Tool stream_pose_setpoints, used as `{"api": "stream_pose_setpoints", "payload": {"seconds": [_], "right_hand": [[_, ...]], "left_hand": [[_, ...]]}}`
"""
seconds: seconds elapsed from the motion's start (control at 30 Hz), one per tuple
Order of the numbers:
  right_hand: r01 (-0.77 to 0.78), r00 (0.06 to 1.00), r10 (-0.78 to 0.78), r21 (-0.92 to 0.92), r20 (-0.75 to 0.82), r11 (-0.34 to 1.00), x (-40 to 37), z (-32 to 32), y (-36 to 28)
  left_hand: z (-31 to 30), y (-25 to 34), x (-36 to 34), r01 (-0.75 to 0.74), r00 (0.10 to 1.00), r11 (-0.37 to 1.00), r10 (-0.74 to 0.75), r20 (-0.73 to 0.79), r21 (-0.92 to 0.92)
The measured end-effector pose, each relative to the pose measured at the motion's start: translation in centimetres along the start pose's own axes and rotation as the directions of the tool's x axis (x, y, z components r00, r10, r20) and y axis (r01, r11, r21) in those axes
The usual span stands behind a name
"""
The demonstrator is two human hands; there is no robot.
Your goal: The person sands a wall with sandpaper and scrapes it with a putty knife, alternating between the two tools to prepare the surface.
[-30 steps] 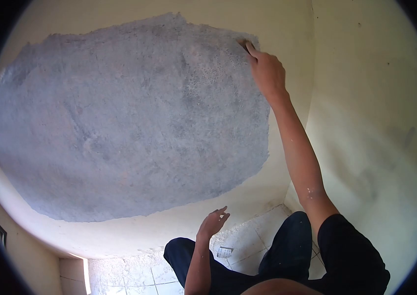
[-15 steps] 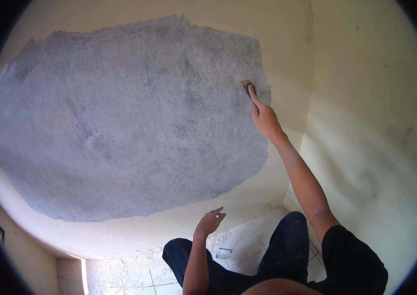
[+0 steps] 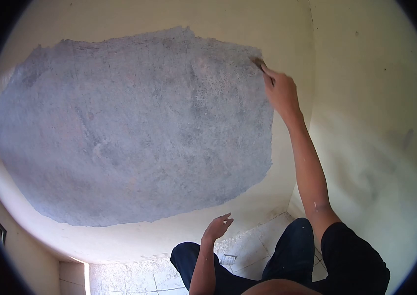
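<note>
**Scraper at the top right edge of the bare patch**

Nearest the camera are the person's dark trousers [image 3: 292,255], above a pale tiled floor [image 3: 247,243]. A small light object [image 3: 227,258] lies on the tiles between the legs; what it is cannot be made out.

Just beyond, the left hand [image 3: 216,227] hangs in the air below the wall work. Its fingers [image 3: 225,216] are released and loosely spread, holding nothing and touching nothing.

Farther off, the right arm reaches up and away. The right hand [image 3: 281,91] has its fingers clenched on a small scraper [image 3: 257,62], with one finger laid along it. The blade end meets the wall at the top right edge of a large grey patch [image 3: 129,128], where the cream paint [image 3: 169,17] is gone. To the right of the hand a band of cream paint runs to the room corner, and the side wall [image 3: 375,123] beyond it is fully painted.

The step in hand looks like scraping along the patch's right border. The next stroke seems to call for a flat blade angle and firm pressure at the paint edge, so that the scraper bites rather than skids.
</note>
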State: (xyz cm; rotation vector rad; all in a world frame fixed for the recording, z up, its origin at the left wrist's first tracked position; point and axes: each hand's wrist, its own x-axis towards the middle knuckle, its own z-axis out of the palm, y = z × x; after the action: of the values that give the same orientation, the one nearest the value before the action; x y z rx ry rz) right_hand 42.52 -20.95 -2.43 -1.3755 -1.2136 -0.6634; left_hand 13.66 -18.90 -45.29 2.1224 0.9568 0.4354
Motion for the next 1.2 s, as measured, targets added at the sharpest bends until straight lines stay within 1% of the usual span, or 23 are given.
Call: {"api": "stream_pose_setpoints", "payload": {"seconds": [0.07,0.1,0.2,0.3,0.33,0.4,0.43,0.5,0.57,0.63,0.73,0.83,0.93,1.03,1.1,1.13,1.2], "right_hand": [[-0.02,0.997,0.028,-0.115,0.069,0.993,5.5,3.7,0.5],[-0.036,0.993,0.055,-0.171,0.102,0.985,6.4,4.4,0.0],[0.03,0.998,-0.032,-0.05,-0.045,0.998,4.5,3.4,0.8],[-0.029,0.998,0.035,-0.12,0.045,0.992,2.1,2.3,2.0],[-0.035,0.998,0.04,-0.113,0.047,0.993,1.2,2.0,2.0],[-0.061,0.997,0.066,-0.098,0.049,0.993,-0.6,1.8,2.2],[-0.048,0.997,0.054,-0.103,0.047,0.993,-0.2,2.0,2.0],[-0.023,0.999,0.029,-0.118,0.045,0.993,1.7,2.9,1.8],[0.013,0.997,-0.024,-0.163,-0.067,0.986,6.0,5.0,1.3],[0.023,0.988,-0.033,-0.068,-0.15,0.997,9.5,4.9,0.3],[0.024,0.997,-0.033,-0.12,-0.07,0.993,10.7,2.5,-0.7],[0.088,0.996,-0.085,-0.211,0.021,0.974,7.5,1.4,0.5],[0.037,0.999,-0.035,-0.164,0.02,0.986,3.2,-0.1,-0.2],[-0.065,0.997,0.07,-0.128,0.038,0.99,2.1,-1.5,-1.6],[0.02,1.0,-0.023,-0.149,-0.018,0.989,4.4,1.5,-0.2],[0.061,0.997,-0.069,-0.165,-0.042,0.984,5.7,2.7,0.3],[0.078,0.994,-0.087,-0.127,-0.065,0.989,7.2,2.3,-1.3]], "left_hand": [[0.5,-0.3,0.4,-0.005,1.0,1.0,0.004,-0.005,-0.003],[0.4,-0.5,0.4,-0.003,1.0,1.0,0.003,-0.001,0.002],[0.8,-0.7,0.4,-0.016,1.0,1.0,0.016,0.009,0.0],[0.5,0.1,-0.2,0.003,1.0,0.996,-0.004,0.015,0.086],[0.6,-0.2,-0.1,-0.02,1.0,0.998,0.02,0.004,0.066],[0.5,-0.2,-0.3,0.0,1.0,1.0,0.0,-0.002,0.029],[0.1,0.0,-0.5,0.012,1.0,1.0,-0.012,-0.002,0.013],[0.0,-0.4,-0.2,0.04,0.999,0.998,-0.041,0.005,0.058],[0.3,-0.5,0.0,0.042,0.999,0.997,-0.043,0.019,0.071],[0.4,-0.4,0.0,0.023,0.999,0.998,-0.024,0.024,0.05],[1.0,-1.4,0.6,0.009,1.0,0.998,-0.01,0.021,0.068],[1.3,-1.9,1.4,0.0,1.0,0.998,0.001,-0.002,0.064],[1.4,-1.8,1.5,-0.013,1.0,0.997,0.014,-0.009,0.08],[0.8,-2.7,1.4,-0.038,0.999,0.995,0.038,-0.002,0.089],[1.0,-3.0,1.3,-0.053,0.999,0.996,0.053,0.012,0.068],[1.1,-2.7,1.2,-0.016,1.0,0.998,0.016,0.001,0.057],[0.5,-1.9,0.7,0.063,0.998,0.997,-0.062,-0.018,0.044]]}}
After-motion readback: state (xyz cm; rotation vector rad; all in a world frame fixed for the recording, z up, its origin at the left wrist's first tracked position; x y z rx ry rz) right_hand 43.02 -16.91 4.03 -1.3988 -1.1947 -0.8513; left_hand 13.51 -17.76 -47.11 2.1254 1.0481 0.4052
